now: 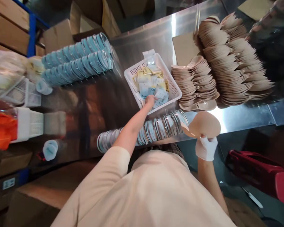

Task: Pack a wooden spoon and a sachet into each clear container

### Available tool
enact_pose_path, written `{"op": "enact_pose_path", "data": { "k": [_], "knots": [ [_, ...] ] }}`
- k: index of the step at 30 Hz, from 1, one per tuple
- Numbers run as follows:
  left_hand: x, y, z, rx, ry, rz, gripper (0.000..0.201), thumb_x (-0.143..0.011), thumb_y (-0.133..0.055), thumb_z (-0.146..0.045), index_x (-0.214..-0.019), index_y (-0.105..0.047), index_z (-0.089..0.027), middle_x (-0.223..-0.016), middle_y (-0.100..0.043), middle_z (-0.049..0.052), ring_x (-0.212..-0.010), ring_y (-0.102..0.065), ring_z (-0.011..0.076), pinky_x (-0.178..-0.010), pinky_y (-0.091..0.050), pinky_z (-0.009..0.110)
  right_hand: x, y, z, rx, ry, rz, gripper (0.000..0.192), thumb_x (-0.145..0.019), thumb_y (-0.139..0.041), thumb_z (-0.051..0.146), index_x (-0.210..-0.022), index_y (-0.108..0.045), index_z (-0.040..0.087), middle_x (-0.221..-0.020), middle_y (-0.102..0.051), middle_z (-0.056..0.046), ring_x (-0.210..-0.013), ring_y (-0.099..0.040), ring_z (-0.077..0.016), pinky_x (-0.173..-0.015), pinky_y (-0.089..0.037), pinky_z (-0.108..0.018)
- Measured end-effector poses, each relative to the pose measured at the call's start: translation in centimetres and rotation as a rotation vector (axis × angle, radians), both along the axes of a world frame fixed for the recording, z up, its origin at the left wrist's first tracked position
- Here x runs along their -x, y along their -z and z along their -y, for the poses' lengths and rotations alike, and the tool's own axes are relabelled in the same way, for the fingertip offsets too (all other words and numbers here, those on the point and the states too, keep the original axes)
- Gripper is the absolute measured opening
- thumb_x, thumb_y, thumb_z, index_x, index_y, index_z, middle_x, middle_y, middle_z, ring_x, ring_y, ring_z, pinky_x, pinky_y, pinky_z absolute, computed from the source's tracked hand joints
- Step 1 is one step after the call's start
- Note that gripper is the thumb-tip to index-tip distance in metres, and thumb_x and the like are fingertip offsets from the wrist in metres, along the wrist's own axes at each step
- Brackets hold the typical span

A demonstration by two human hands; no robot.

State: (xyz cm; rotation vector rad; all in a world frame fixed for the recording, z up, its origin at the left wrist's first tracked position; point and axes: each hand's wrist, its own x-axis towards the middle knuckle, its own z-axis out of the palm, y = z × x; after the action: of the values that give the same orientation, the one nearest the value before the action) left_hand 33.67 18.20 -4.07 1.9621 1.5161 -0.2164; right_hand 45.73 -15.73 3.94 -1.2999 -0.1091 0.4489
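At the bottom of the frame, a cream cloth shirt is bulging smoothly toward the view. At right of centre, the right hand, in a white fabric glove, is clamping the lower edge of a beige pad, a smooth, matte, rounded cup. Just left of it, a row of discs with shiny, clear-looking rims is running along the table's near edge, passing behind the left forearm.

Near the middle of the frame, the bare left hand is reaching over the near rim of a white plastic basket with perforated walls, its fingers bunching at the packets; whether they are gripping one, I cannot tell. The flat packets, in pale blue, white and yellow, are lying loosely heaped inside.

At upper right, stacks of pads are nesting tightly, their thin edges making ridged columns. The metal table is gleaming with streaks of light and reflecting darkly at left. At upper left, two rows of blue discs with glossy rims are lying side by side. Beyond, brown cardboard boxes are standing in the dim room.
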Motion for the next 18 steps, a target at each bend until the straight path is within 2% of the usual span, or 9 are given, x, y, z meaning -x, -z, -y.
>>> {"op": "enact_pose_path", "data": {
  "k": [4, 7, 9, 11, 12, 13, 15, 16, 18],
  "knots": [
    [4.3, -3.0, 0.5, 0.015, -0.095, 0.135, 0.033, -0.108, -0.055, -0.04, -0.126, -0.07, -0.016, -0.119, -0.076, 0.014, -0.124, -0.066, 0.0286, -0.1, -0.051, 0.034, 1.8, -1.0, -2.5, -0.024, -0.105, -0.005, 0.055, -0.052, -0.1, 0.04, -0.095, -0.075, 0.019, -0.088, -0.076, 0.0, -0.079, -0.07, -0.0155, -0.078, -0.063, -0.032],
    [8.4, -5.3, 3.5, 0.119, -0.17, 0.333, 0.05, -0.112, -0.036, -0.051, -0.13, -0.067, -0.016, -0.115, -0.077, 0.014, -0.113, -0.072, 0.026, -0.091, -0.058, 0.034, 3.5, -2.4, -4.3, -0.043, -0.361, 0.07, 0.048, -0.057, -0.1, 0.045, -0.091, -0.077, 0.02, -0.083, -0.076, 0.001, -0.074, -0.068, -0.0153, -0.074, -0.061, -0.03],
    [11.4, -6.4, 6.7, 0.456, -0.187, 0.529, 0.061, -0.11, -0.032, -0.06, -0.127, -0.068, -0.013, -0.105, -0.078, 0.014, -0.101, -0.076, 0.0269, -0.085, -0.062, 0.039, 5.3, -3.7, -5.8, -0.065, -0.644, 0.201, 0.04, -0.063, -0.097, 0.049, -0.082, -0.076, 0.02, -0.079, -0.075, 0.0, -0.075, -0.069, -0.0171, -0.075, -0.06, -0.031],
    [14.2, -6.9, 10.0, 0.901, -0.171, 0.708, 0.065, -0.106, -0.038, -0.066, -0.125, -0.07, -0.012, -0.102, -0.079, 0.015, -0.1, -0.076, 0.0301, -0.086, -0.063, 0.044, 7.8, -4.9, -7.6, -0.121, -0.994, 0.364, 0.035, -0.07, -0.094, 0.049, -0.078, -0.076, 0.021, -0.079, -0.075, -0.001, -0.079, -0.07, -0.0195, -0.08, -0.06, -0.034],
    [15.4, -6.9, 11.5, 1.049, -0.169, 0.756, 0.067, -0.104, -0.042, -0.068, -0.124, -0.07, -0.01, -0.102, -0.079, 0.016, -0.102, -0.076, 0.0318, -0.087, -0.063, 0.045, 9.3, -5.4, -8.4, -0.169, -1.173, 0.434, 0.032, -0.074, -0.092, 0.049, -0.078, -0.076, 0.021, -0.08, -0.076, -0.002, -0.08, -0.071, -0.0197, -0.082, -0.06, -0.035],
    [16.6, -6.8, 12.9, 1.105, -0.179, 0.781, 0.069, -0.102, -0.046, -0.07, -0.123, -0.071, -0.009, -0.103, -0.079, 0.017, -0.102, -0.076, 0.0329, -0.087, -0.063, 0.046, 10.9, -5.7, -9.1, -0.22, -1.34, 0.487, 0.029, -0.078, -0.089, 0.048, -0.079, -0.076, 0.021, -0.079, -0.075, -0.001, -0.078, -0.071, -0.019, -0.081, -0.059, -0.034],
    [18.6, -6.4, 14.9, 0.976, -0.224, 0.841, 0.072, -0.097, -0.055, -0.072, -0.128, -0.068, -0.008, -0.108, -0.078, 0.019, -0.103, -0.074, 0.0334, -0.089, -0.062, 0.046, 14.2, -5.8, -9.8, -0.299, -1.532, 0.542, 0.025, -0.085, -0.084, 0.045, -0.079, -0.075, 0.022, -0.08, -0.075, 0.0, -0.075, -0.07, -0.0165, -0.078, -0.059, -0.032],
    [19.5, -6.1, 15.6, 0.846, -0.236, 0.883, 0.075, -0.095, -0.059, -0.072, -0.136, -0.063, -0.009, -0.115, -0.076, 0.019, -0.107, -0.073, 0.0334, -0.093, -0.061, 0.046, 15.8, -5.5, -9.7, -0.299, -1.504, 0.554, 0.025, -0.085, -0.083, 0.044, -0.078, -0.073, 0.023, -0.082, -0.075, -0.001, -0.077, -0.07, -0.0162, -0.08, -0.059, -0.032],
    [21.1, -5.4, 16.8, 0.579, -0.181, 0.95, 0.085, -0.094, -0.062, -0.068, -0.158, -0.042, -0.015, -0.137, -0.069, 0.018, -0.124, -0.067, 0.0337, -0.107, -0.055, 0.05, 18.4, -4.4, -9.0, -0.165, -1.191, 0.536, 0.023, -0.083, -0.084, 0.042, -0.08, -0.072, 0.023, -0.096, -0.075, -0.003, -0.093, -0.07, -0.0191, -0.091, -0.058, -0.036]
  ]
}}
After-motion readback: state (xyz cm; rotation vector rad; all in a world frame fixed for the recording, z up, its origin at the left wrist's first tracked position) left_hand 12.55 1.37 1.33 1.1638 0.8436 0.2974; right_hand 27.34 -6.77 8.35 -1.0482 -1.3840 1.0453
